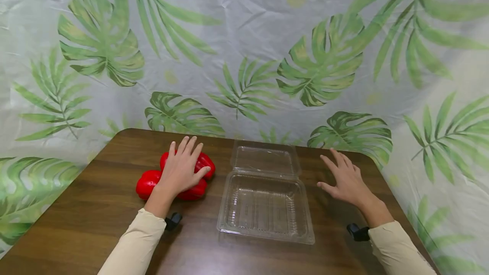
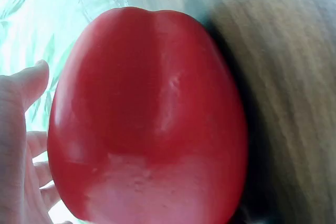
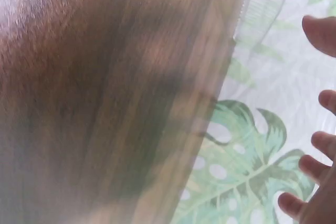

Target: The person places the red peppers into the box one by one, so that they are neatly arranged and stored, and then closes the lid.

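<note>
Red bell peppers [image 1: 148,185] lie in a group on the left of the table, partly hidden beneath my left hand [image 1: 179,171]. That hand is spread above them with its fingers apart; whether it touches them I cannot tell. One glossy pepper [image 2: 149,114] fills the left wrist view, with the thumb and fingers at its left side. A clear plastic clamshell container [image 1: 263,234] sits at the middle, its lid [image 1: 267,160] folded back toward the wall. Right of the container, my right hand [image 1: 345,179] hovers over the table with fingers apart, holding nothing.
The dark wooden table [image 1: 95,224] has its far edge against a leaf-patterned cloth [image 1: 244,33] hung behind it. Black wrist straps [image 1: 358,232] with small devices are on both wrists.
</note>
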Demonstrator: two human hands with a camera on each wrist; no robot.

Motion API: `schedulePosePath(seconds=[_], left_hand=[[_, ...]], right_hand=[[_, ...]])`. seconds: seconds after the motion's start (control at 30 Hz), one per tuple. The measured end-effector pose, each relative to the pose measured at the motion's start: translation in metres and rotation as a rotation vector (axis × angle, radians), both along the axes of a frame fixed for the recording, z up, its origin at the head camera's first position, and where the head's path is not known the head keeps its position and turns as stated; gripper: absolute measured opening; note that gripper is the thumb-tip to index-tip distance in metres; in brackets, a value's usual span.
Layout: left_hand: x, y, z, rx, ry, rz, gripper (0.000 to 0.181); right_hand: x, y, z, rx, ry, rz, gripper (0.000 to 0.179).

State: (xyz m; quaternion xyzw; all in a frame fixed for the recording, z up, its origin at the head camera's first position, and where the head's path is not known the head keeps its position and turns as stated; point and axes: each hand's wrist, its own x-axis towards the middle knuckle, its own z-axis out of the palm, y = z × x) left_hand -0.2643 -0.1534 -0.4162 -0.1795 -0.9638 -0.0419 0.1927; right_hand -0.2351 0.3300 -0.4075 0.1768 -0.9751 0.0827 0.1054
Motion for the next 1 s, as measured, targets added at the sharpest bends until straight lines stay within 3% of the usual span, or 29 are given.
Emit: schedulePosePath(seconds=[0.37, 0.53, 0.73, 0.9, 1.0], left_hand=[[0.006, -0.005, 0.002, 0.019, 0.056, -0.061, 0.070], [0.010, -0.004, 0.004, 0.054, 0.100, -0.127, 0.062], [0.029, -0.011, 0.000, 0.051, 0.179, -0.229, 0.057], [0.049, -0.020, -0.005, 0.080, 0.193, -0.282, 0.059], [0.052, -0.022, -0.005, 0.098, 0.194, -0.294, 0.059]], right_hand=[[0.005, -0.002, 0.006, -0.075, 0.013, 0.029, 0.063], [0.014, -0.001, 0.009, -0.093, 0.023, 0.089, 0.056], [0.037, 0.003, 0.007, -0.160, -0.012, 0.128, 0.052], [0.054, 0.005, 0.003, -0.206, -0.009, 0.155, 0.054], [0.062, 0.006, -0.002, -0.228, -0.021, 0.145, 0.061]])
